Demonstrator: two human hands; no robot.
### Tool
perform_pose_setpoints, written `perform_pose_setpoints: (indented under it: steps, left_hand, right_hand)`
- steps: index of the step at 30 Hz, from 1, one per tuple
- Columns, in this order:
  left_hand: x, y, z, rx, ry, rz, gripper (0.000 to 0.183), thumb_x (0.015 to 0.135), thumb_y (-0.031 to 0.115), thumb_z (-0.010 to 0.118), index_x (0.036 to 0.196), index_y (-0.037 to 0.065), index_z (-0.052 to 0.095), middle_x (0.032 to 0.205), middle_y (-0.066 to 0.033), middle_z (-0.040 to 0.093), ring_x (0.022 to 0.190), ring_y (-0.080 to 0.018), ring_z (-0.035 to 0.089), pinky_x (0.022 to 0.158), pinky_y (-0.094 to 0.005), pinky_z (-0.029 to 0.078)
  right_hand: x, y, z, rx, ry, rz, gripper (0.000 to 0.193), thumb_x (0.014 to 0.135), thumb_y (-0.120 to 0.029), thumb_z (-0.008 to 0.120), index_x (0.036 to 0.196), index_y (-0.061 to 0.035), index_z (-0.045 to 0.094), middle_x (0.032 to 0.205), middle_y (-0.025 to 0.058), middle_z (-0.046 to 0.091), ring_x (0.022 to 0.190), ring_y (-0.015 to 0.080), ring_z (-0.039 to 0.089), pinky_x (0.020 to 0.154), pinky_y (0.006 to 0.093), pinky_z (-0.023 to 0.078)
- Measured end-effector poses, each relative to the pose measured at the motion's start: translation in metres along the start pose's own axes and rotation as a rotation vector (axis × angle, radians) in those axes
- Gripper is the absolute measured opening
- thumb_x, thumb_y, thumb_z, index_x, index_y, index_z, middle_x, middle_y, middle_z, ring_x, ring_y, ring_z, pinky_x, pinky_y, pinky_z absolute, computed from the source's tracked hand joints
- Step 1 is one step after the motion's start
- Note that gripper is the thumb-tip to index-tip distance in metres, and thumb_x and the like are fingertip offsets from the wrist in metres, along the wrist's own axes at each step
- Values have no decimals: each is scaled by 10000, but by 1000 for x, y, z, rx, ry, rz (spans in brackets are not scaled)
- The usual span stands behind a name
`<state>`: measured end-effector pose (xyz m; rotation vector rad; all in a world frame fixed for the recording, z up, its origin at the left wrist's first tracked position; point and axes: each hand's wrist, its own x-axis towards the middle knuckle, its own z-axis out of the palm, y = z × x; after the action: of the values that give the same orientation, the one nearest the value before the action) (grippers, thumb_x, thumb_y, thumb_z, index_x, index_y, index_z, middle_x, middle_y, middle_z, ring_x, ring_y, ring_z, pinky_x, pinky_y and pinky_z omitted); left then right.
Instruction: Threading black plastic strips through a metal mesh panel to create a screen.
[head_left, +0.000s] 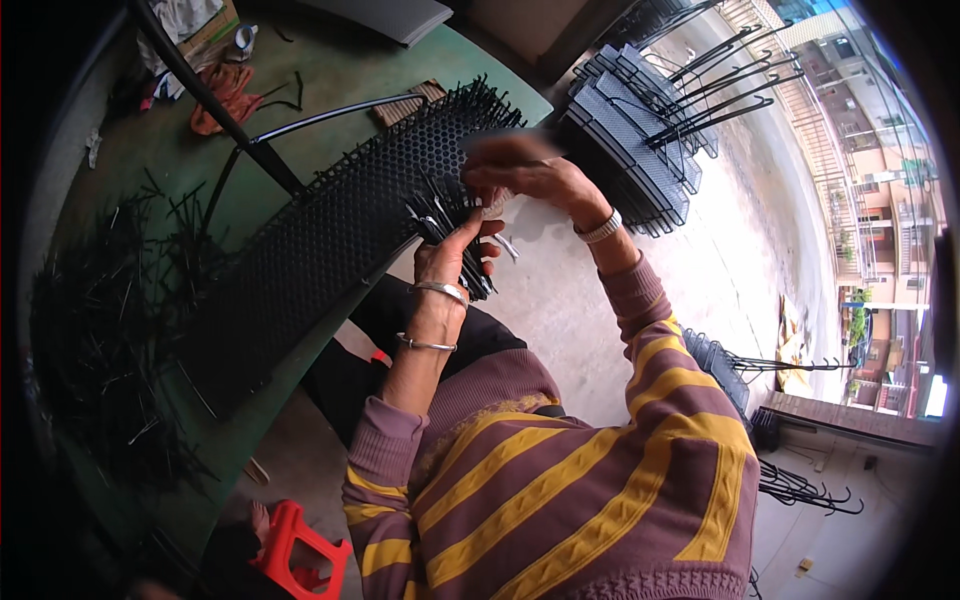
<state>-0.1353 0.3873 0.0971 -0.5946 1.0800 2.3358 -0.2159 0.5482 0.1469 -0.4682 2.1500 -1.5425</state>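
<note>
My left hand (447,258) is closed round a bundle of thin black strips (472,275) that look like cable ties, their ends fanning out past my fingers. Just above it my right hand (540,178) is smeared by motion, so its fingers do not show clearly. Between the hands is something small and whitish (497,204) that I cannot make out. Beside them a long black perforated mesh panel (300,245) lies across the green table (330,50), with many black ends standing up along its edges.
A heap of loose black strips (110,330) covers the table's left side. A black metal tube (215,105) and an orange-red cloth (225,98) are farther back. Stacked mesh racks with hooks (630,130) stand on the floor at right. A red stool (300,550) is below.
</note>
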Motion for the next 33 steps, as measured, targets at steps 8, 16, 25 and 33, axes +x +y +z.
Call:
perform_pose_setpoints:
  steps: [8,16,25,33]
  left_hand:
    - [4,0,-4,14,-27,-9,318,889,332,704,1114,113,651,966,-74,729,753,-184,687,546,-308,492]
    - [19,-13,-9,-227,-78,-156,289,907,374,664,1094,158,617,1032,-89,695,950,-265,673,810,-496,560]
    - [28,-20,-9,-270,-33,-173,167,934,228,633,1042,102,639,995,-122,684,920,-266,671,869,-472,550]
    - [20,-14,-2,-261,18,-175,150,940,201,602,1033,93,649,994,-113,687,929,-260,674,864,-488,552]
  right_hand:
    - [-4,-12,-10,-124,-51,-31,199,929,-167,630,955,31,630,836,42,671,790,95,635,723,243,502]
    - [7,-13,-26,-317,707,-371,72,933,-46,573,949,24,576,794,122,696,706,176,714,613,270,539]
    - [41,19,-33,-464,825,-455,80,944,-55,571,984,13,582,811,98,695,742,170,722,629,255,537]
    - [39,19,-38,-554,809,-414,79,942,-74,575,974,-3,590,790,97,694,732,161,721,620,254,536]
